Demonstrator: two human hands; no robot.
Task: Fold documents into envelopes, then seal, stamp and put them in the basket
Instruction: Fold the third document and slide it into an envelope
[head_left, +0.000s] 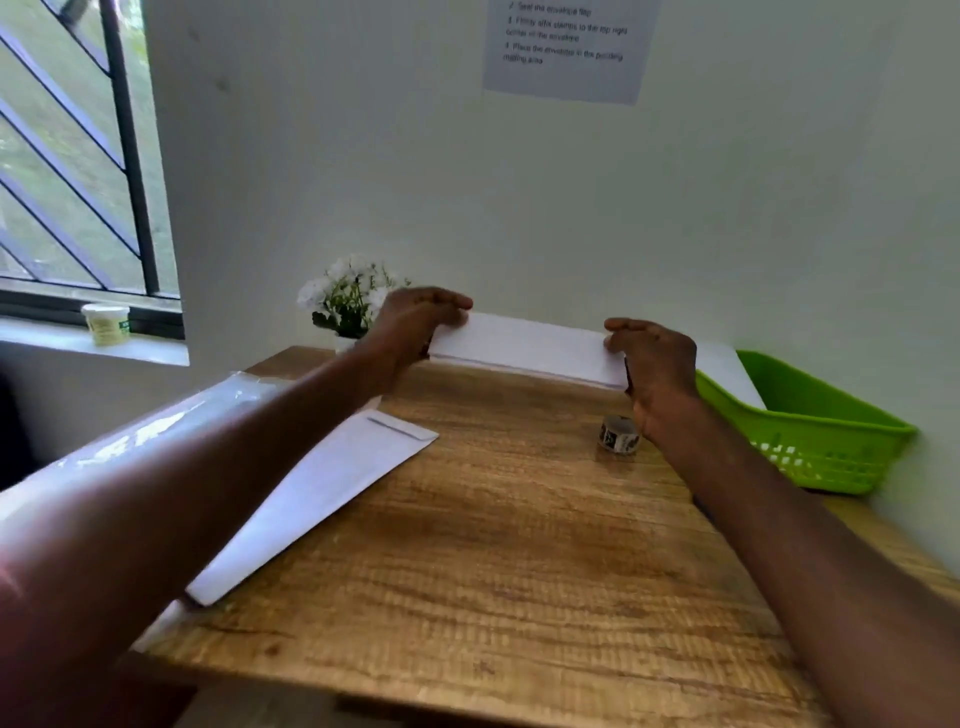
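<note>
At the middle of the frame, above the far edge of the bench (519, 545), our left hand (415, 322) and right hand (660, 358) pinch the short ends of the folded document (524, 345), which looks light, thin and easily creased.

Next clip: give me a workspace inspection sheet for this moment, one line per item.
Surface: wooden table, grain visible.
Job's things: folded white paper held raised at the far edge; envelope lying flat at left; stamp roll; green basket at right, a white sheet in it.
Clutter: flower pot; clear plastic sleeve.
Grippers: left hand and right hand each grip one end of the paper.
Cables: nothing seen.
Surroundings: white wall, instruction sheet, barred window, jar on sill.
</note>
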